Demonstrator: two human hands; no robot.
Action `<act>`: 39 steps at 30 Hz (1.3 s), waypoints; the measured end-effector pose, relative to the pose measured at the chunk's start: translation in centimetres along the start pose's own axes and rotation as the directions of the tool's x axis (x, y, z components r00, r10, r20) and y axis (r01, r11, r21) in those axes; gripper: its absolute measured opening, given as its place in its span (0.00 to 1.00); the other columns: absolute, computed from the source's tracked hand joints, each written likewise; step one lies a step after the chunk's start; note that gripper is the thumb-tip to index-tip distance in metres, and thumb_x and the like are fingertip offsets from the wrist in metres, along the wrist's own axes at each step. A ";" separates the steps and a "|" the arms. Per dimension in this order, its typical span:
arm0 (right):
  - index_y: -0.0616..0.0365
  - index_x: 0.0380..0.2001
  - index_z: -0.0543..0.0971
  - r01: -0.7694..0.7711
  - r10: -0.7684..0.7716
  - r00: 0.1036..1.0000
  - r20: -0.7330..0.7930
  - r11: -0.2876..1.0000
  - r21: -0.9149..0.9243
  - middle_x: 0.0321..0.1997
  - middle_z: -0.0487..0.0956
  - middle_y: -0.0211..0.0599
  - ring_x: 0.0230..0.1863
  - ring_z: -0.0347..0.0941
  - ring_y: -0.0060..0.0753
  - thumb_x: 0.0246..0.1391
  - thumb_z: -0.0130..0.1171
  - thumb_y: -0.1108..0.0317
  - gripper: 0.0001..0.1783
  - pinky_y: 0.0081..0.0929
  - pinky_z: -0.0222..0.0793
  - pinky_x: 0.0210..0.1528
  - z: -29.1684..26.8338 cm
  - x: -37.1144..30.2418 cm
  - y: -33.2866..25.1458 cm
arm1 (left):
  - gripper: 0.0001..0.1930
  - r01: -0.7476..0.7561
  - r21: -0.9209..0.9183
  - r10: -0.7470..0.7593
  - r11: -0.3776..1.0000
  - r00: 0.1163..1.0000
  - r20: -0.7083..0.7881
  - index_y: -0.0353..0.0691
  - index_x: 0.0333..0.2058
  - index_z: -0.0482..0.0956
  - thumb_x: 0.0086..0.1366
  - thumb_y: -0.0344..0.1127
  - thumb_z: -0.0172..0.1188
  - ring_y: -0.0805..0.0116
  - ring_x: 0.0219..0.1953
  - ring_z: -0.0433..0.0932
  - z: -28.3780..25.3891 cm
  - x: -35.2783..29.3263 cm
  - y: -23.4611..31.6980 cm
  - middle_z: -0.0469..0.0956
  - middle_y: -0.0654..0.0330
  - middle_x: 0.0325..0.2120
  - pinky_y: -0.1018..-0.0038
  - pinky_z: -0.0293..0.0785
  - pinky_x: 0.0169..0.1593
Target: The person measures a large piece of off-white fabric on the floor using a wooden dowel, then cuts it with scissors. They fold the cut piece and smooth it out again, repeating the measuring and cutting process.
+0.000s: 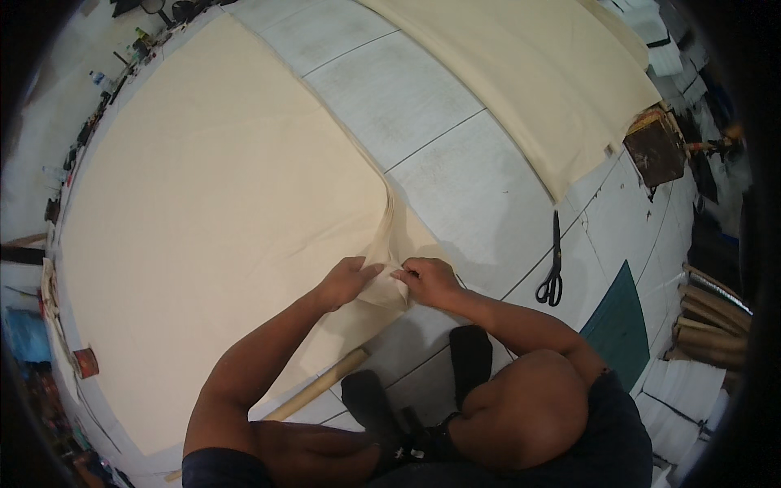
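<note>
A large cream fabric sheet [220, 163], seemingly in several layers, lies spread over the tiled floor on the left. Its near right corner is lifted and bunched between my hands. My left hand [347, 281] pinches the gathered layers, thumb toward the right. Close beside it, my right hand [429, 281] grips the edge of the same corner with curled fingers. Folds run up from my hands along the sheet's right edge, and one layer still lies flat beneath them. Black-handled scissors [553, 276] rest on the tiles to the right, apart from my hands.
Another cream fabric piece [521, 73] lies at the far right, near a dark brown box [656, 150]. A green mat [622, 333] is at the right. A cardboard tube [321, 381] pokes out by my feet. Bottles and clutter line the left wall; bundled stacks stand at the right.
</note>
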State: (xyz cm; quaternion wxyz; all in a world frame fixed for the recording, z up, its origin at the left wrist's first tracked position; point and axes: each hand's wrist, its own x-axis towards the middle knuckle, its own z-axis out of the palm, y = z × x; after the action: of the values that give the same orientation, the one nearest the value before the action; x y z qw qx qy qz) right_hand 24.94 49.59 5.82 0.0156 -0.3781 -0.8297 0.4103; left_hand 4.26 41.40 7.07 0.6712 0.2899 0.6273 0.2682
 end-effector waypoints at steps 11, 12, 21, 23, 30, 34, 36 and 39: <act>0.62 0.30 0.74 -0.209 0.214 0.977 -0.005 0.958 0.197 0.28 0.79 0.41 0.31 0.76 0.36 0.61 0.57 0.47 0.24 0.35 0.70 0.36 -3.5 -0.4 6.1 | 0.19 0.003 0.054 -0.001 0.999 0.999 -0.043 0.31 0.43 0.79 0.69 0.45 0.57 0.73 0.31 0.77 -2.0 0.2 -0.9 0.80 0.60 0.32 0.73 0.75 0.36; 0.61 0.31 0.74 -0.279 0.297 0.949 -0.103 0.946 0.163 0.29 0.78 0.40 0.32 0.76 0.36 0.59 0.59 0.46 0.24 0.35 0.70 0.37 -4.2 0.0 4.6 | 0.19 0.008 0.050 -0.005 0.999 0.999 -0.049 0.31 0.43 0.79 0.69 0.46 0.57 0.73 0.31 0.77 -2.2 0.0 -1.1 0.80 0.61 0.32 0.73 0.74 0.36; 0.56 0.27 0.76 -0.091 0.090 0.996 0.024 0.994 0.055 0.27 0.79 0.39 0.32 0.77 0.42 0.48 0.67 0.43 0.26 0.39 0.70 0.36 -0.1 0.1 -1.8 | 0.19 0.030 0.038 -0.032 0.999 0.999 0.042 0.33 0.42 0.80 0.70 0.46 0.57 0.75 0.30 0.77 -0.3 0.5 -0.1 0.80 0.60 0.31 0.74 0.74 0.35; 0.57 0.25 0.76 -0.062 0.061 0.998 0.013 0.998 0.034 0.25 0.78 0.40 0.31 0.77 0.45 0.52 0.64 0.45 0.24 0.40 0.70 0.36 0.2 0.2 -1.5 | 0.19 0.035 0.079 -0.038 0.996 0.999 0.038 0.33 0.42 0.80 0.70 0.47 0.56 0.74 0.30 0.77 -0.3 0.3 -0.2 0.80 0.60 0.31 0.74 0.75 0.35; 0.62 0.27 0.76 -0.033 0.001 0.985 0.173 0.983 0.183 0.24 0.78 0.45 0.30 0.76 0.47 0.62 0.54 0.48 0.25 0.41 0.69 0.36 -1.8 -0.2 1.5 | 0.19 0.022 -0.004 -0.023 1.000 1.000 -0.017 0.33 0.42 0.79 0.71 0.47 0.55 0.73 0.31 0.78 -0.7 0.3 -0.8 0.81 0.59 0.32 0.72 0.76 0.37; 0.62 0.28 0.76 -0.194 0.171 0.963 0.206 0.976 0.096 0.24 0.77 0.45 0.30 0.76 0.45 0.62 0.53 0.45 0.26 0.40 0.69 0.35 -4.4 -0.2 3.4 | 0.19 0.007 -0.052 -0.009 0.999 1.000 -0.027 0.33 0.42 0.80 0.70 0.47 0.56 0.72 0.31 0.79 -1.3 0.2 -1.2 0.81 0.59 0.33 0.72 0.76 0.37; 0.60 0.29 0.76 -0.268 0.270 0.958 -0.091 0.963 0.037 0.24 0.77 0.43 0.30 0.76 0.43 0.59 0.56 0.44 0.26 0.39 0.70 0.35 -4.9 0.2 3.1 | 0.19 0.004 -0.052 -0.006 0.999 0.999 -0.035 0.33 0.42 0.80 0.70 0.47 0.56 0.72 0.31 0.79 -1.3 0.4 -1.7 0.81 0.59 0.33 0.72 0.76 0.37; 0.58 0.30 0.77 -0.127 0.116 0.959 -0.257 0.992 -0.026 0.26 0.78 0.41 0.31 0.77 0.42 0.55 0.61 0.42 0.26 0.39 0.71 0.35 -4.1 0.2 1.0 | 0.19 0.015 -0.040 -0.016 0.999 1.000 -0.020 0.33 0.41 0.80 0.70 0.47 0.56 0.72 0.31 0.79 -1.0 0.9 -1.8 0.81 0.60 0.33 0.72 0.76 0.37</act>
State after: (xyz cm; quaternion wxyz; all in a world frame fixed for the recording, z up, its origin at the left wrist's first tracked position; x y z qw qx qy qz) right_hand 26.77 52.88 7.80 0.0889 -0.4780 -0.8046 0.3409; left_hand 3.34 40.89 5.05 0.6725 0.2689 0.6307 0.2785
